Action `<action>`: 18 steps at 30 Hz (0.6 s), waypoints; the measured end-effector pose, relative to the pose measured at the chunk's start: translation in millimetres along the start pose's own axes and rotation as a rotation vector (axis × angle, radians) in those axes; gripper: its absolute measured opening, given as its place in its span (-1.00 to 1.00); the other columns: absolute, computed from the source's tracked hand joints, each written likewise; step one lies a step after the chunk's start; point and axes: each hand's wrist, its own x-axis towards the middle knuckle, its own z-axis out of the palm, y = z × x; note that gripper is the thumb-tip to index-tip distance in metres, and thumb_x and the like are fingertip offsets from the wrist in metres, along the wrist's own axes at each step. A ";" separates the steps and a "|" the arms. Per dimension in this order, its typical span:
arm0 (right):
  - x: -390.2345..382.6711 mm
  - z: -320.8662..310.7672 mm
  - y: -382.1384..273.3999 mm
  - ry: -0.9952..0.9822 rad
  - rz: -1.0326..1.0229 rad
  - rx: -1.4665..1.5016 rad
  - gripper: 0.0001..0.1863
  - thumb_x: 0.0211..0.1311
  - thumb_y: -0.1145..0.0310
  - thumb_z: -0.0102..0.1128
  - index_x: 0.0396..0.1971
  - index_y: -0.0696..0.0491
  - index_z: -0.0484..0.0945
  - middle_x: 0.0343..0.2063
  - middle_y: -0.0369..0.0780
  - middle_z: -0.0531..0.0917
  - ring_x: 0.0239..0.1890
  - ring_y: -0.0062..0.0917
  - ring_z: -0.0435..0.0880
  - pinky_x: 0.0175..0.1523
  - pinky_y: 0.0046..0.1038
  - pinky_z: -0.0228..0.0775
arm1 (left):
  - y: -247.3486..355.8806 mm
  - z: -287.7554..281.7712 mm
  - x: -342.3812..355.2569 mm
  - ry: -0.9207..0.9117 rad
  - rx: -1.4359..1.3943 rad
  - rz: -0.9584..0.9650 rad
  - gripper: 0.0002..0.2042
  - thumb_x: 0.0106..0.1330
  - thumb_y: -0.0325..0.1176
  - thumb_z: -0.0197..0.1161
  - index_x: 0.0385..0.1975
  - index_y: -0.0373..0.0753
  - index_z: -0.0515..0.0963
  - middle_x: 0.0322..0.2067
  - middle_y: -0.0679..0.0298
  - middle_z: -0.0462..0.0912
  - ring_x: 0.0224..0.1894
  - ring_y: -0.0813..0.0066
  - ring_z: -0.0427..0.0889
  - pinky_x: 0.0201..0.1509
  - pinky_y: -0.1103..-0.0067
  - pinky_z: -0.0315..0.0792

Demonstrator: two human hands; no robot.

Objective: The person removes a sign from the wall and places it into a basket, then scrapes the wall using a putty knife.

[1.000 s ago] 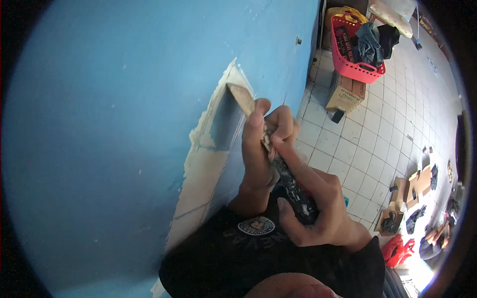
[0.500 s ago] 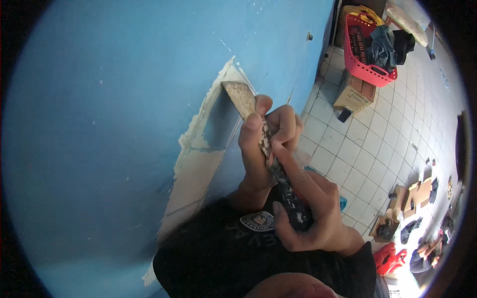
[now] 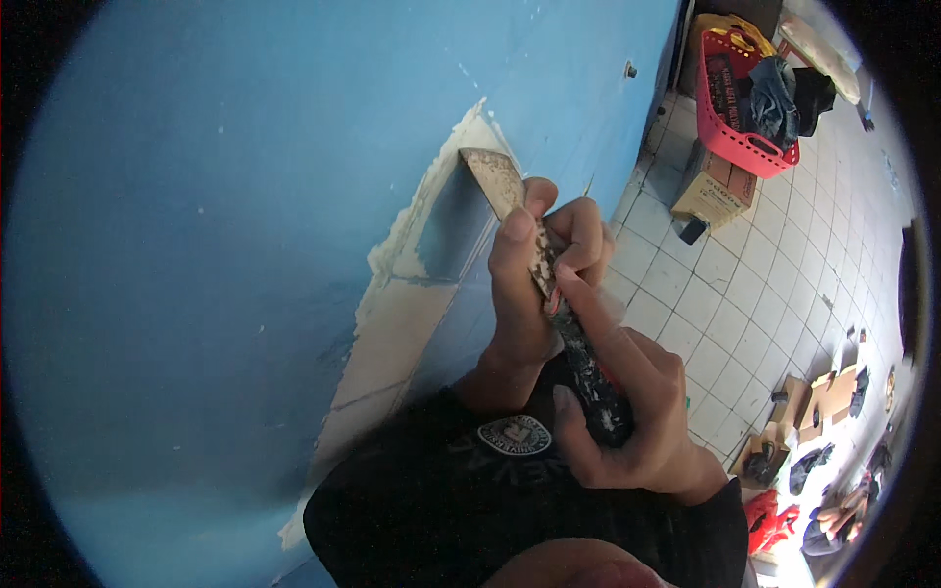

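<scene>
A paint-spattered putty knife (image 3: 502,184) with a black handle slants up and left, its crusted blade at the upper end of a pale exposed strip (image 3: 394,333) along the blue wall (image 3: 196,294). The strip has ragged, chipped paint at its edge. My left hand (image 3: 524,279) pinches the blade between thumb and fingers. My right hand (image 3: 642,407) wraps round the handle, its index finger stretched along the neck. Whether the blade tip touches the strip, I cannot tell.
White floor tiles (image 3: 730,284) lie to the right. A pink basket (image 3: 730,142) of clothes stands on a cardboard box (image 3: 714,191) at the far right. Nearer are opened cardboard boxes (image 3: 828,397), a red bag (image 3: 769,519) and part of another person (image 3: 838,519).
The view has shifted slightly, so wall, basket and hands all appear a little further right. Both hands keep the same hold on the putty knife.
</scene>
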 end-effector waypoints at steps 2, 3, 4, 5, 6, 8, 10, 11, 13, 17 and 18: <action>3.2 3.3 1.7 0.028 -0.008 0.000 -0.20 -0.10 0.54 0.19 0.29 0.32 0.26 -0.31 0.08 0.65 -0.39 -0.16 0.69 -0.24 -0.30 0.52 | -2.0 6.9 4.7 0.076 0.024 0.044 -0.72 0.43 0.04 0.01 -0.26 -0.02 0.24 -0.68 0.43 0.21 -0.70 0.70 0.11 -0.64 0.72 0.00; 4.3 5.0 2.7 0.084 -0.038 -0.004 -0.21 -0.09 0.54 0.19 0.29 0.31 0.27 -0.32 0.08 0.65 -0.40 -0.16 0.69 -0.25 -0.29 0.52 | -1.7 11.9 10.6 0.069 0.037 0.047 -0.71 0.43 0.05 0.00 -0.25 -0.03 0.23 -0.68 0.43 0.21 -0.71 0.70 0.11 -0.64 0.72 -0.01; 3.6 2.4 -1.6 0.088 -0.042 -0.008 -0.21 -0.09 0.54 0.19 0.29 0.31 0.27 -0.32 0.08 0.65 -0.40 -0.16 0.69 -0.25 -0.29 0.52 | -0.8 15.2 16.7 0.044 0.047 0.051 -0.69 0.43 0.06 -0.01 -0.25 -0.04 0.22 -0.68 0.43 0.21 -0.72 0.70 0.11 -0.65 0.71 -0.01; 1.3 -2.1 -9.7 0.006 -0.012 -0.080 -0.21 -0.09 0.55 0.17 0.29 0.34 0.25 -0.40 0.02 0.62 -0.45 -0.25 0.66 -0.28 -0.39 0.47 | -1.6 10.6 10.9 -0.004 0.038 0.062 -0.68 0.44 0.09 -0.05 -0.24 -0.05 0.21 -0.68 0.43 0.21 -0.72 0.70 0.11 -0.65 0.72 0.01; 0.6 -5.1 -15.3 -0.075 0.018 -0.152 -0.21 -0.09 0.56 0.14 0.29 0.36 0.23 -0.48 -0.04 0.60 -0.49 -0.34 0.64 -0.31 -0.49 0.42 | -0.1 6.7 4.6 -0.011 0.036 0.063 -0.68 0.44 0.09 -0.05 -0.24 -0.05 0.21 -0.68 0.43 0.21 -0.72 0.70 0.11 -0.65 0.72 0.01; 2.8 -7.4 -15.5 -0.075 0.042 -0.163 -0.21 -0.08 0.53 0.18 0.28 0.33 0.26 -0.45 -0.01 0.61 -0.45 -0.26 0.66 -0.29 -0.39 0.46 | 0.8 2.0 0.4 -0.024 0.032 0.064 -0.67 0.46 0.10 -0.09 -0.23 -0.04 0.21 -0.68 0.42 0.22 -0.73 0.69 0.12 -0.65 0.71 0.03; 2.6 -5.9 -12.8 -0.099 0.064 -0.163 -0.21 -0.08 0.51 0.23 0.28 0.30 0.28 -0.41 0.02 0.62 -0.40 -0.19 0.68 -0.28 -0.29 0.51 | -0.6 6.8 6.8 0.033 -0.025 0.039 -0.67 0.45 0.11 -0.09 -0.23 -0.04 0.22 -0.69 0.41 0.23 -0.73 0.69 0.12 -0.64 0.69 0.03; 1.5 -2.2 -7.8 -0.030 0.025 -0.114 -0.21 -0.08 0.50 0.24 0.28 0.30 0.28 -0.41 0.02 0.62 -0.40 -0.19 0.68 -0.28 -0.29 0.51 | -1.7 8.8 9.2 0.021 -0.014 0.037 -0.68 0.45 0.10 -0.08 -0.24 -0.03 0.22 -0.69 0.41 0.23 -0.73 0.69 0.12 -0.64 0.69 0.04; -0.6 5.2 -1.3 0.049 -0.019 -0.072 -0.20 -0.08 0.48 0.25 0.29 0.31 0.27 -0.42 0.01 0.62 -0.40 -0.20 0.67 -0.28 -0.30 0.51 | -2.6 8.4 7.3 -0.026 -0.036 0.040 -0.69 0.45 0.08 -0.06 -0.25 -0.03 0.24 -0.69 0.43 0.22 -0.74 0.71 0.11 -0.65 0.71 0.03; 4.4 20.0 -0.7 0.092 -0.094 -0.082 -0.17 -0.10 0.56 0.16 0.31 0.36 0.20 -0.43 0.03 0.61 -0.47 -0.28 0.65 -0.31 -0.42 0.44 | 4.6 3.8 6.9 0.031 -0.033 0.035 -0.62 0.43 0.07 -0.01 -0.20 -0.16 0.31 -0.66 0.52 0.26 -0.79 0.72 0.02 -0.34 0.69 0.12; 5.5 22.1 -0.6 0.123 -0.077 -0.093 -0.17 -0.11 0.56 0.16 0.31 0.36 0.19 -0.41 0.05 0.62 -0.43 -0.27 0.68 -0.28 -0.42 0.46 | 2.9 7.4 5.5 0.033 -0.035 0.031 -0.62 0.43 0.07 -0.01 -0.20 -0.16 0.31 -0.66 0.52 0.26 -0.79 0.72 0.02 -0.34 0.69 0.12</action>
